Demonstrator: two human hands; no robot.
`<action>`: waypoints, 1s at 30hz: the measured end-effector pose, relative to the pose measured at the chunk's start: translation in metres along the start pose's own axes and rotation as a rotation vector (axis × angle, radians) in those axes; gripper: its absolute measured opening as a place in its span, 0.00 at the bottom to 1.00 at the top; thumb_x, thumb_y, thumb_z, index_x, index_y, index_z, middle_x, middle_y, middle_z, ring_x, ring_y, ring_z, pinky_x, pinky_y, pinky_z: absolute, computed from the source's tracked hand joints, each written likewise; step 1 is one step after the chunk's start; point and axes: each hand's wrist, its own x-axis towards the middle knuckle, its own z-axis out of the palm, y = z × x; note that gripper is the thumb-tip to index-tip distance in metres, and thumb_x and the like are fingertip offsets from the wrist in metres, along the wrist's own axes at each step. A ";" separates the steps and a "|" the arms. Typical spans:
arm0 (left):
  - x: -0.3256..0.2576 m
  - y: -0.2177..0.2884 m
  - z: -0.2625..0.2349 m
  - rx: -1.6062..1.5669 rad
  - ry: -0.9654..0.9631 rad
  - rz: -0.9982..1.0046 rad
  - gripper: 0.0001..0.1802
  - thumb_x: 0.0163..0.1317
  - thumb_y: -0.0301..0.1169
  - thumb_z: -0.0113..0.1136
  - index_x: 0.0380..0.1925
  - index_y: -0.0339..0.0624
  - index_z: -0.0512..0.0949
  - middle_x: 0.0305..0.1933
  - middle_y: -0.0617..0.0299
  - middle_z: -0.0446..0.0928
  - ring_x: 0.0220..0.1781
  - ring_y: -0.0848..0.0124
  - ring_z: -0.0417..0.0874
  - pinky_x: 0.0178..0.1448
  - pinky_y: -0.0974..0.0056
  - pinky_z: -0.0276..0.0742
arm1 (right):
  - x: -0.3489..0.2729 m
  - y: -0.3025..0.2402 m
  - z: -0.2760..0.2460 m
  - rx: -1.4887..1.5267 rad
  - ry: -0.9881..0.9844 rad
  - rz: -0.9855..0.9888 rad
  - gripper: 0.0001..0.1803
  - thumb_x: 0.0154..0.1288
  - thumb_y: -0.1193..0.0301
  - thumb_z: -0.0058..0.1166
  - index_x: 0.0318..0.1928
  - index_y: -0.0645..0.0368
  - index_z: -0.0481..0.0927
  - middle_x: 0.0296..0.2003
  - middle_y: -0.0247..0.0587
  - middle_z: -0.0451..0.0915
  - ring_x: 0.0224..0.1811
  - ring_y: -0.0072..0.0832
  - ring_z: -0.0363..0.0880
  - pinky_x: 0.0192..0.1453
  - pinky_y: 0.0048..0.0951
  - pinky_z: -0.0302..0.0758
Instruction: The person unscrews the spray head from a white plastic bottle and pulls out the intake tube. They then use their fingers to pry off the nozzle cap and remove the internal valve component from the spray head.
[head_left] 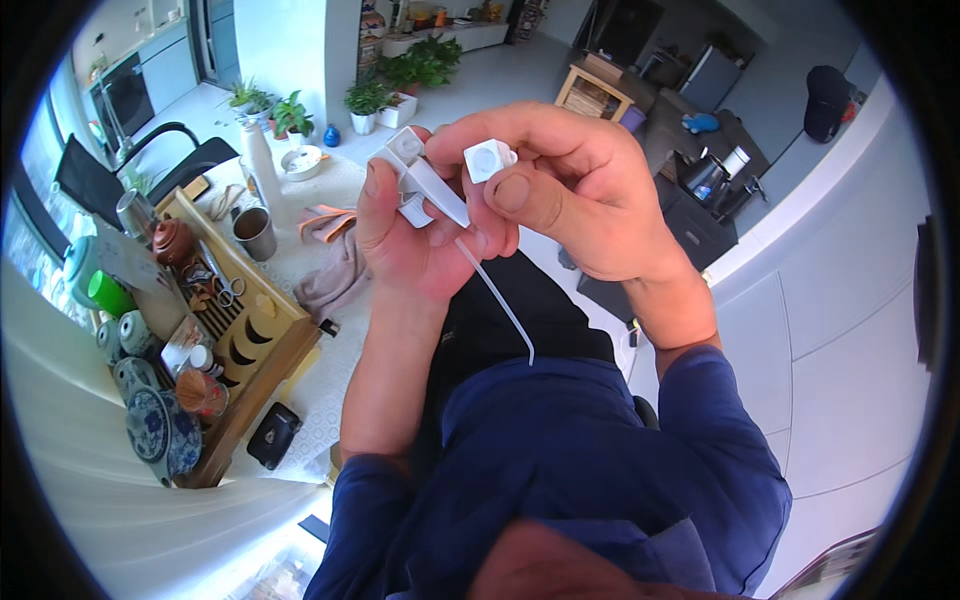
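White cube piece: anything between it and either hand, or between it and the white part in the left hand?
Nothing visible. The right hand already pinches the small white cube piece between thumb and fingers, and the left hand holds the white part with a thin white strap hanging down. Only a small open gap separates the two pieces.

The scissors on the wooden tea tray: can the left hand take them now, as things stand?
Probably not at once. The left hand is raised and gripping white plastic pieces with a cable tie; the scissors lie apart on the wooden tea tray.
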 end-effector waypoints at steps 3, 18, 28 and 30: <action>0.006 0.004 0.000 0.008 -0.182 -0.010 0.28 0.72 0.56 0.45 0.62 0.53 0.74 0.41 0.57 0.80 0.28 0.67 0.79 0.29 0.56 0.80 | 0.004 0.003 0.002 0.069 -0.031 0.001 0.24 0.73 0.64 0.55 0.58 0.73 0.76 0.30 0.41 0.81 0.29 0.21 0.80 0.32 0.20 0.77; 0.008 0.029 -0.009 0.037 -0.252 0.101 0.22 0.71 0.51 0.54 0.56 0.53 0.77 0.33 0.75 0.67 0.32 0.78 0.70 0.34 0.62 0.69 | 0.020 0.031 -0.005 0.259 -0.113 -0.020 0.21 0.75 0.70 0.52 0.64 0.66 0.73 0.37 0.41 0.83 0.35 0.27 0.85 0.38 0.25 0.82; 0.010 0.025 -0.013 -0.013 -0.252 0.178 0.25 0.64 0.46 0.66 0.52 0.41 0.78 0.38 0.60 0.73 0.30 0.79 0.69 0.24 0.78 0.63 | 0.025 0.006 0.005 0.071 -0.059 -0.092 0.22 0.71 0.74 0.54 0.63 0.70 0.71 0.36 0.44 0.82 0.34 0.25 0.83 0.38 0.22 0.80; 0.009 0.026 -0.010 0.021 -0.226 0.182 0.24 0.63 0.46 0.67 0.51 0.40 0.77 0.39 0.59 0.74 0.31 0.79 0.72 0.25 0.78 0.65 | 0.022 -0.002 0.007 -0.014 -0.040 -0.101 0.22 0.71 0.75 0.54 0.63 0.70 0.71 0.36 0.44 0.82 0.34 0.24 0.83 0.38 0.22 0.80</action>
